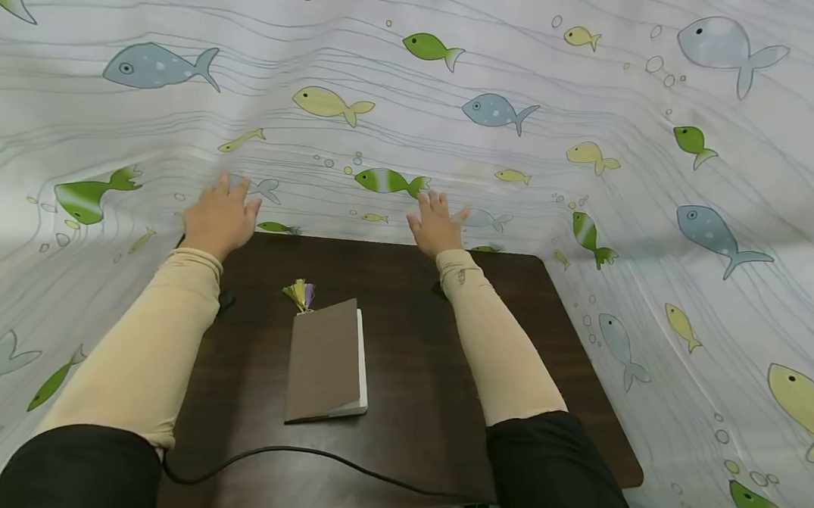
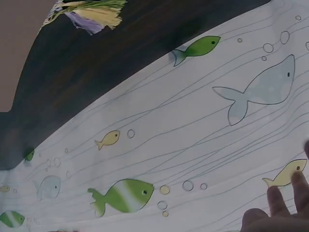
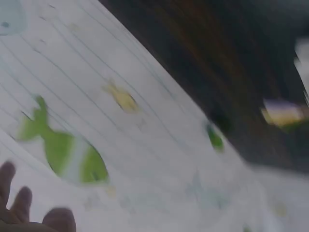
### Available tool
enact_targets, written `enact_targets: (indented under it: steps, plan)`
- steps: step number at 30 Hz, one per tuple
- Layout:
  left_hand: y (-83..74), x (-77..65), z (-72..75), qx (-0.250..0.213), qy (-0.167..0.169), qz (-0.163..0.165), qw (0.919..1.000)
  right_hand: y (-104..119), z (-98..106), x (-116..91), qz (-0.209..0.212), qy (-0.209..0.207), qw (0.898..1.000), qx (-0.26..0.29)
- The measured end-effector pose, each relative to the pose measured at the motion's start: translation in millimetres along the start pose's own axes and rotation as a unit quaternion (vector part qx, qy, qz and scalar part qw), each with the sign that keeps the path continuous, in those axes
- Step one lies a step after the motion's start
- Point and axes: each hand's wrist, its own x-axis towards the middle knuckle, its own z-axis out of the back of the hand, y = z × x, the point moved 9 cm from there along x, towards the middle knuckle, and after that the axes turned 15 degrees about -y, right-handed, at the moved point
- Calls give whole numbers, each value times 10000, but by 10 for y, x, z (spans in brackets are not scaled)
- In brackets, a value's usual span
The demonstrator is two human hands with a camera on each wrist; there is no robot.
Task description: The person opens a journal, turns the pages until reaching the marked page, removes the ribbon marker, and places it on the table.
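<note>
A brown-covered notebook [image 1: 324,361] lies closed on the dark wooden table [image 1: 402,451], its white page edges showing at the right side. A yellow, green and purple tassel [image 1: 300,295] sticks out from its top edge. Beyond the table's far left corner my left hand [image 1: 218,217] is held out with fingers spread, nothing in it. My right hand [image 1: 437,224] reaches past the far edge, also spread and holding nothing. In the left wrist view the tassel [image 2: 94,14] shows at the top, and fingertips [image 2: 277,200] appear at the lower right.
A white curtain [image 1: 399,80] printed with fish surrounds the table at the back and sides. A black cable [image 1: 286,449] curves across the near part of the tabletop. Small dark objects sit beside each forearm, one being at the left wrist [image 1: 226,300].
</note>
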Motion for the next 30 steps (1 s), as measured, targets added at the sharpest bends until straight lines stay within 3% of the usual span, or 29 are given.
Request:
enact_targets:
  steps: [3, 6, 8, 10, 14, 17, 21, 24, 26, 30]
  plan:
    - [-54, -63, 0, -37, -344, -42, 9994, 93, -92, -161, -259, 214, 9908, 1309]
    - [-128, -186, -19, -160, -769, -153, 9968, 173, -240, -458, -593, 351, 9631, 2600]
    - [-173, -302, -76, -256, -909, -191, 9953, 224, -369, -734, -740, 455, 9483, 3052]
    - [-222, -439, -169, -420, -921, -190, 9947, 280, -543, -1054, -814, 649, 9416, 3202]
    - [-351, -760, -451, -695, -488, -80, 9964, 426, -885, -1691, -1081, 1459, 9279, 3256]
    - [-483, -1029, -705, -841, 13, -4, 9965, 519, -1034, -2013, -1248, 1864, 9184, 3260]
    - [-659, -1363, -1017, -1095, 616, 105, 9920, 633, -1028, -2185, -1295, 1771, 9141, 3409]
    - [-802, -1557, -1159, -1555, 1043, 209, 9821, 754, -910, -2194, -1285, 1435, 9060, 3769]
    - [-888, -1649, -1201, -1956, 1314, 311, 9713, 873, -812, -2187, -1311, 1222, 8891, 4211]
    - [-949, -1733, -1201, -2583, 1661, 641, 9495, 1220, -718, -2213, -1149, 1149, 8377, 5214]
